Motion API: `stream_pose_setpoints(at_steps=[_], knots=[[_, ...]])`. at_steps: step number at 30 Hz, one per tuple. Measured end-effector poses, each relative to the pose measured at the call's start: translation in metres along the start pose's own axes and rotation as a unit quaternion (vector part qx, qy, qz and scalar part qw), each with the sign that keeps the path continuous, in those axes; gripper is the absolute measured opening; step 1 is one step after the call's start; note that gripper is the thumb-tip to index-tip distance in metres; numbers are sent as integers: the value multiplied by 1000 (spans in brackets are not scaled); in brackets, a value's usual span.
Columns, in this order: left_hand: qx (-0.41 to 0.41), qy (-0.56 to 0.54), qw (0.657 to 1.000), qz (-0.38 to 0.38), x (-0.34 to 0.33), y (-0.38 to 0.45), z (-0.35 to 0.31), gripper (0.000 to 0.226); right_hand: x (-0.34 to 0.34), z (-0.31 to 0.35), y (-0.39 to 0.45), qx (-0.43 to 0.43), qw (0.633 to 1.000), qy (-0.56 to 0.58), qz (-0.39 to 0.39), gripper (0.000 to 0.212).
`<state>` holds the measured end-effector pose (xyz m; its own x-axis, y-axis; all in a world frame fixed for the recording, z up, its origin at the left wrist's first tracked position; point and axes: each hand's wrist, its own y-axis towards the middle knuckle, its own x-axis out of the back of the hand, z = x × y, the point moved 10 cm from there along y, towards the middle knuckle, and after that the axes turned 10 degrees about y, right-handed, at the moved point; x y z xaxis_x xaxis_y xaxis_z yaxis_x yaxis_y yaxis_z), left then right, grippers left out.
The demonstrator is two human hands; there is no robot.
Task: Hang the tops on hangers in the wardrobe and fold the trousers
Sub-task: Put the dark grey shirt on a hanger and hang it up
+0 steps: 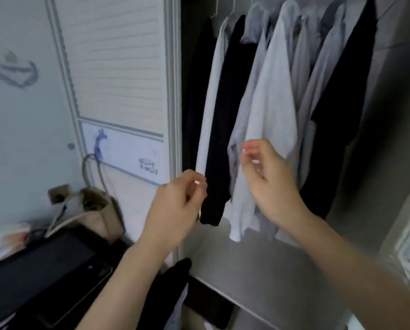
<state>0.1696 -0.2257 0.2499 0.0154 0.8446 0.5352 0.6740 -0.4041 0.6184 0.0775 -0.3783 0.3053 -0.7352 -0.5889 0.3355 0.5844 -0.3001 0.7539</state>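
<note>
Several tops hang on hangers in the open wardrobe: a black top, a white top, a black top, a pale grey shirt, more grey shirts and a dark top at the right. My left hand is raised at the lower edge of the white top, its fingers curled with the thumb against the fingertips; blur hides whether it pinches the cloth. My right hand hovers in front of the pale grey shirt with fingers loosely curled and nothing in it.
The louvred wardrobe door stands at the left. Below it are a tan bag and a black case. A dark garment lies by the front lip of the wardrobe's grey floor.
</note>
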Motion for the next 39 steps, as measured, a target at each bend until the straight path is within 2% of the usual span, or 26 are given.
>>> stream_pose_setpoints(at_steps=[3,5,7,10,15,18,19,21,23,25,29,35,39], knots=[[97,24,992,-75,45,-79,38,12,-62,6,-51,19,995,25,97,29],[166,67,974,-140,78,-146,53,11,-100,15,-90,9,984,87,155,29],[214,113,955,-174,94,-202,57,11,-119,22,-123,1,974,136,184,26],[318,173,898,-248,118,-309,55,12,-156,50,-193,-1,937,211,278,25],[486,250,774,-321,133,-504,1,11,-189,122,-354,23,828,300,474,22],[582,287,672,-357,139,-636,-57,8,-172,177,-455,46,744,327,581,20],[603,288,648,-364,142,-661,-66,13,-169,185,-472,43,728,335,597,19],[649,298,575,-400,143,-731,-110,19,-150,218,-528,63,678,347,645,18],[675,306,517,-428,137,-788,-154,15,-129,249,-580,102,637,349,680,17],[695,297,477,-448,122,-835,-185,13,-109,272,-623,129,605,351,703,16],[729,266,394,-493,88,-932,-246,12,-70,327,-725,183,517,336,766,14],[765,227,303,-520,61,-1072,-321,12,-19,398,-871,230,429,295,822,15],[798,156,247,-527,56,-1189,-359,12,11,443,-989,245,376,245,859,14]])
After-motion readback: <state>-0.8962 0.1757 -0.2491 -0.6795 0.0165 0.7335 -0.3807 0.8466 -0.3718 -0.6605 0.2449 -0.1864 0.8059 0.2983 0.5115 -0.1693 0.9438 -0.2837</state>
